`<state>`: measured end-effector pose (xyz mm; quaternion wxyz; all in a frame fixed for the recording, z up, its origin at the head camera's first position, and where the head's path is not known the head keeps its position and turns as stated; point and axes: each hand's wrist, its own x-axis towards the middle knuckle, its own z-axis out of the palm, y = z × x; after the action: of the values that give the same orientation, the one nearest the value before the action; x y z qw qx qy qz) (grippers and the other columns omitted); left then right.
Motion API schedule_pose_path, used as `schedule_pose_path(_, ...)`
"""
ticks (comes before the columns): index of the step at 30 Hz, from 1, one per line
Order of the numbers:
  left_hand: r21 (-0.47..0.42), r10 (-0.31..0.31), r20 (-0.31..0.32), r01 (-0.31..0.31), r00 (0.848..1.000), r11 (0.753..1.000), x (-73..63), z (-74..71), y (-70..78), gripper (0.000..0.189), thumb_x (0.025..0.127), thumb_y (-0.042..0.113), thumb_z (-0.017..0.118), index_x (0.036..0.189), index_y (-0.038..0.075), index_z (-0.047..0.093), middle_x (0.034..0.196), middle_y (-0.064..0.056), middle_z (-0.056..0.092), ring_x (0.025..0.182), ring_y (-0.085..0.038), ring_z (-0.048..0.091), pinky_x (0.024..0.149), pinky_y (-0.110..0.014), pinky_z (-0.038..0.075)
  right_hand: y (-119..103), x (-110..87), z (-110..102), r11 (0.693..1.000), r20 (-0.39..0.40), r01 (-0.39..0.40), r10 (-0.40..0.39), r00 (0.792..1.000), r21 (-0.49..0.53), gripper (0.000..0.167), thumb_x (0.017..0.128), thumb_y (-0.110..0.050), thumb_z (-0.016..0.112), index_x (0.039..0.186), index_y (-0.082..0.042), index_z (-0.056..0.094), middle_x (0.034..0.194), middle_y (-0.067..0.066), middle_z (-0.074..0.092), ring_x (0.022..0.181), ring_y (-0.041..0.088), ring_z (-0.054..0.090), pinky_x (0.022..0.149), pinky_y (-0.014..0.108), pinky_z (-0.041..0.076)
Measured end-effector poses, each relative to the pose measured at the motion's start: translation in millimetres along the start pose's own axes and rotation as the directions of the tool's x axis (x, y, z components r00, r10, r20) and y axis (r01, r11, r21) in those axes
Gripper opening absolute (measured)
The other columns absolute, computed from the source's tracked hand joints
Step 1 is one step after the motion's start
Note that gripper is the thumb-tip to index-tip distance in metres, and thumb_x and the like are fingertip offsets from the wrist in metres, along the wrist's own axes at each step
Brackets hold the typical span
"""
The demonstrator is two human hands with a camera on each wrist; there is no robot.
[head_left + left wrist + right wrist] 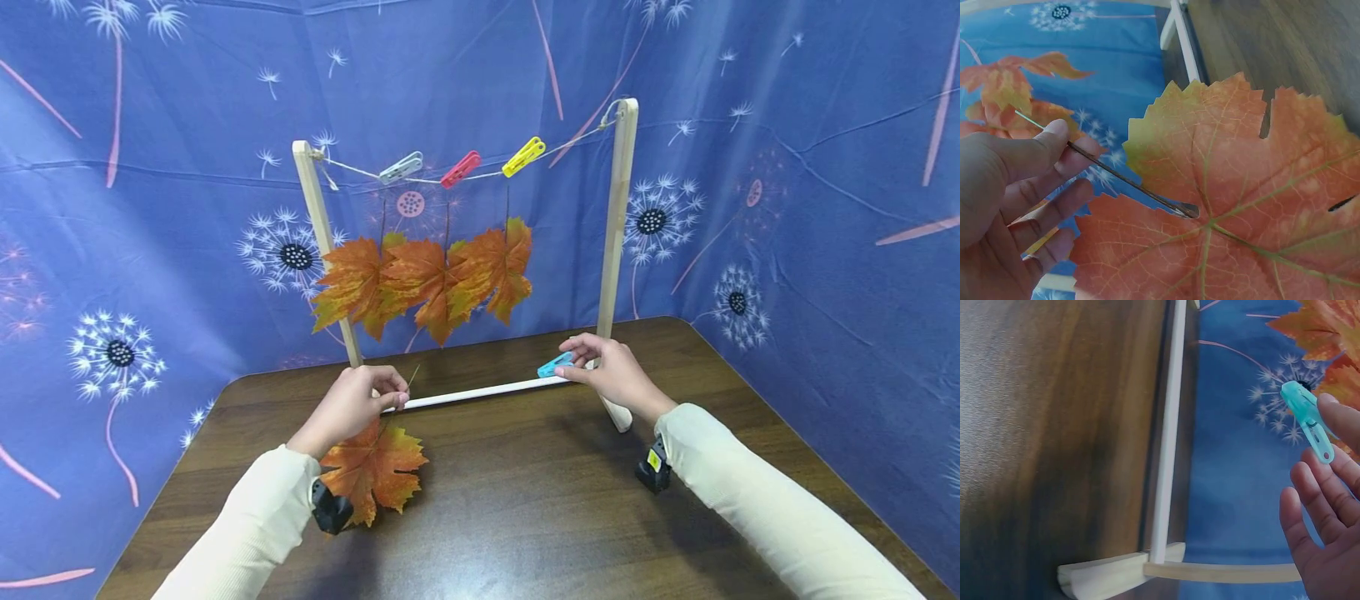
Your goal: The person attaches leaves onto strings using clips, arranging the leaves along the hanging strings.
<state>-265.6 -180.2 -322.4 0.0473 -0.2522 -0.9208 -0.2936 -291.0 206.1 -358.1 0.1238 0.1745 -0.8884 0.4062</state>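
Observation:
My left hand pinches the thin stem of an orange artificial maple leaf between thumb and forefinger. In the left wrist view the leaf spreads out broad and veined, its dark stem running to my fingertips. On the other side, my right hand pinches a light-blue clothespin by one end; the clothespin points away from the fingers in the right wrist view. Behind the hands, grey, red and yellow clothespins on a string hold three similar leaves by their stems.
A wooden frame has a left post, a right post, a white lower bar and a foot on the brown table. The string sags between the post tops. Blue dandelion-print cloth hangs behind.

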Motion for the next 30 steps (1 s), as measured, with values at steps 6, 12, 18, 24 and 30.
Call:
schedule_pose_path(6,-0.023,0.031,-0.013,-0.032,0.999,0.999,5.9,-1.3,9.8,0.006,0.093,0.007,0.072,0.088,0.009,0.072,0.075,0.003,0.072,0.073,-0.012,0.065,0.07,-0.034,0.046,-8.8,6.1,-10.0,1.0,0.002,-0.006,0.006,1.0,-0.001,0.031,0.088,-0.021,0.082,0.112,-0.005,0.072,0.088,0.003,0.07,0.086,0.02,0.065,0.072,0.033,0.046)
schedule_pose_path(12,-0.034,0.012,-0.021,-0.012,1.0,0.999,10.4,-1.5,20.1,0.004,0.095,0.009,0.072,0.091,0.009,0.072,0.078,0.002,0.073,0.076,-0.013,0.068,0.074,-0.037,0.05,-16.5,12.8,-21.0,1.0,0.007,-0.007,0.006,1.0,0.016,0.032,0.089,-0.022,0.081,0.115,-0.006,0.071,0.09,0.006,0.071,0.084,0.021,0.065,0.066,0.03,0.046)
schedule_pose_path(18,-0.045,0.006,-0.062,-0.009,0.998,0.999,17.6,-2.6,31.7,0.005,0.096,0.01,0.071,0.091,0.009,0.072,0.078,0.001,0.073,0.073,-0.015,0.067,0.068,-0.035,0.049,-25.9,19.5,-30.9,1.0,-0.017,0.014,-0.014,1.0,-0.002,0.034,0.089,-0.021,0.081,0.118,-0.006,0.071,0.092,0.006,0.072,0.089,0.021,0.066,0.073,0.031,0.046)
schedule_pose_path(24,-0.063,0.005,-0.126,-0.013,0.992,0.998,26.6,-6.5,44.1,0.005,0.096,0.01,0.071,0.092,0.008,0.072,0.079,-0.001,0.073,0.075,-0.019,0.069,0.069,-0.037,0.049,-33.0,24.5,-40.2,1.0,-0.051,0.014,-0.014,0.999,-0.002,0.036,0.089,-0.022,0.082,0.118,-0.006,0.069,0.096,0.009,0.072,0.092,0.024,0.066,0.077,0.035,0.047)
schedule_pose_path(30,-0.079,-0.012,-0.163,-0.001,0.987,0.997,35.5,-4.0,57.7,0.005,0.097,0.014,0.071,0.094,0.01,0.073,0.084,-0.001,0.075,0.083,-0.021,0.073,0.073,-0.04,0.052,-37.3,27.6,-49.4,1.0,-0.072,0.012,-0.014,0.997,-0.026,0.032,0.088,-0.022,0.082,0.114,-0.008,0.071,0.095,0.009,0.073,0.092,0.025,0.067,0.075,0.034,0.046)
